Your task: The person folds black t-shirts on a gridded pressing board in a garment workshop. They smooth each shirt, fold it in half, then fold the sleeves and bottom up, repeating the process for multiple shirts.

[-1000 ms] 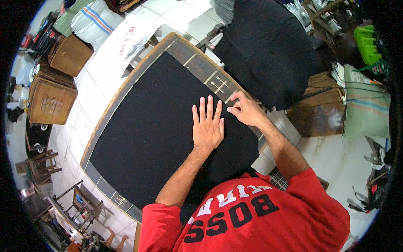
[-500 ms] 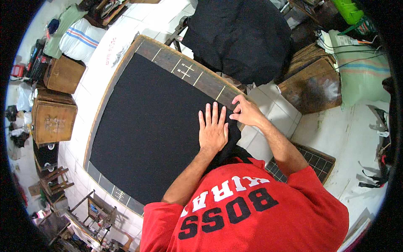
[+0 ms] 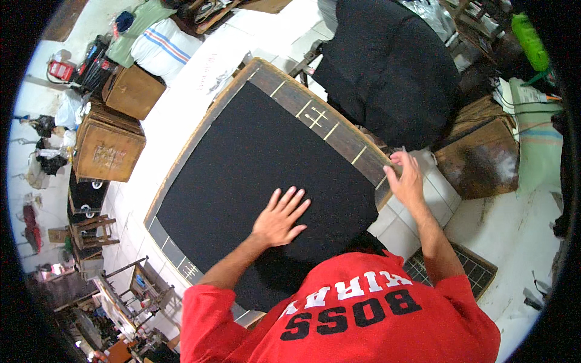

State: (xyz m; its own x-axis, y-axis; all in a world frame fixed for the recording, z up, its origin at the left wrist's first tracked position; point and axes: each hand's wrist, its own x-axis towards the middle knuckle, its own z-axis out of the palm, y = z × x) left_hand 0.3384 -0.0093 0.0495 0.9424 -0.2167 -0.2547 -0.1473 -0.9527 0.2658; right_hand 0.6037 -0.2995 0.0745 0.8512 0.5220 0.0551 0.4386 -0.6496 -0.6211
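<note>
On black cloth (image 3: 242, 151), spread flat over marked board (image 3: 289, 100): noted L hand (image 3: 279, 219) palm-down, fingers apart. Farther, by board's R end, noted R hand (image 3: 409, 183) w/ thumb & fingertips apart; can't confirm contact. Prob. smoothing step; calls for R-edge check.

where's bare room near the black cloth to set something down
A bare strip of dark board runs between the black cloth and the board's far-right rim. White floor tiles show between the board and the gridded panel. Crowded: far left, with wooden panels and a white sack; the left hand lies on the cloth.
</note>
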